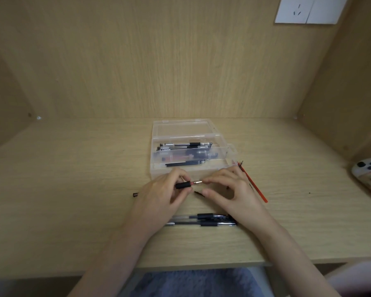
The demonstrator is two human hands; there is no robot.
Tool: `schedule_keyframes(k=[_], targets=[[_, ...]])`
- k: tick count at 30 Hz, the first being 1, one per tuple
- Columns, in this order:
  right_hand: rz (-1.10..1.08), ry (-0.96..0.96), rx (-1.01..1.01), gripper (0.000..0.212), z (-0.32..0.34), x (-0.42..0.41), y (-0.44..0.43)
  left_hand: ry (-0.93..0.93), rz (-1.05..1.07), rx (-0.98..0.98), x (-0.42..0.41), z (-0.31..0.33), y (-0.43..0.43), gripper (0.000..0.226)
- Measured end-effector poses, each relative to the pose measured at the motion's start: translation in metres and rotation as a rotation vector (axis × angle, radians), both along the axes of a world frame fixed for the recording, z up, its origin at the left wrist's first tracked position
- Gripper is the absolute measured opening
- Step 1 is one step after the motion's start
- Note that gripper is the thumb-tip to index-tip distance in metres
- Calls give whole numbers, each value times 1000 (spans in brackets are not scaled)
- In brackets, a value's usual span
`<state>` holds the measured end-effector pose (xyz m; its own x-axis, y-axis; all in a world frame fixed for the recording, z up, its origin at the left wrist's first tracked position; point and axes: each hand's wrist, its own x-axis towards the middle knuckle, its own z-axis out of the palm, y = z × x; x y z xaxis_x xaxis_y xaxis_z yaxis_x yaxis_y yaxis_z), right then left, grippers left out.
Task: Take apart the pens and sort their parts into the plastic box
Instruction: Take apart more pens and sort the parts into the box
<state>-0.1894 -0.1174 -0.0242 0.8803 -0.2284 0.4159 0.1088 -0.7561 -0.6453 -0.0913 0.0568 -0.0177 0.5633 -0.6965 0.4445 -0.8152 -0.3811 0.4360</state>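
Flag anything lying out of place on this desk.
A red refill lies loose right of the plastic box, unsorted; a small black part sits stray left of the left hand.

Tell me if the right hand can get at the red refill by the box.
Probably yes: the red refill lies in the open on the desk beside the right hand. That hand first has to release the pen tip it pinches.
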Motion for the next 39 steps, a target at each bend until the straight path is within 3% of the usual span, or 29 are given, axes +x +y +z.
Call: schedule_keyframes(k=[9, 26, 30, 33, 39], targets=[[42, -34, 130, 6, 6, 0, 4, -124, -132, -25, 1, -2, -3, 22], [11, -81, 137, 19, 7, -1, 4, -83, -98, -133, -2, 2, 0, 22], [6, -43, 243, 19, 10, -3, 5, -101, -101, -157, -3, 1, 0, 15], [-2, -26, 193, 2, 9, -1, 5, -107, -101, -152, -2, 1, 1, 13], [7, 21, 241, 24, 8, -4, 5, -91, -101, -163, -2, 0, 1, 13]])
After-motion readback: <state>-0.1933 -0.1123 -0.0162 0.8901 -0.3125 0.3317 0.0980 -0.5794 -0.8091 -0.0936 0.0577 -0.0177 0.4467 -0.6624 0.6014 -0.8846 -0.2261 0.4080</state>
